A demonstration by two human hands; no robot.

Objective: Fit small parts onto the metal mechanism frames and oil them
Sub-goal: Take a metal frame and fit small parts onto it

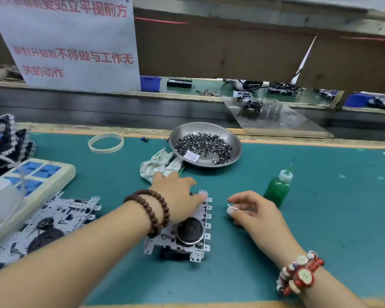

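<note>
A metal mechanism frame [188, 237] with a black round wheel lies on the green mat in front of me. My left hand [178, 194] lies over its far end, fingers curled around the top edge. My right hand [251, 210] hovers just right of the frame, fingers loosely curled, with a small pale thing at the fingertips that is too blurred to name. A steel bowl [233, 138] full of small dark metal parts stands behind the frame. The green oil bottle [278, 187] with a needle tip stands upright just beyond my right hand.
More metal frames [53, 221] are piled at the left beside a white power strip [47, 174]. A crumpled cloth [158, 163] lies by the bowl, a white ring [106, 143] further back. A conveyor runs behind the mat, with a sign [71, 41] above it.
</note>
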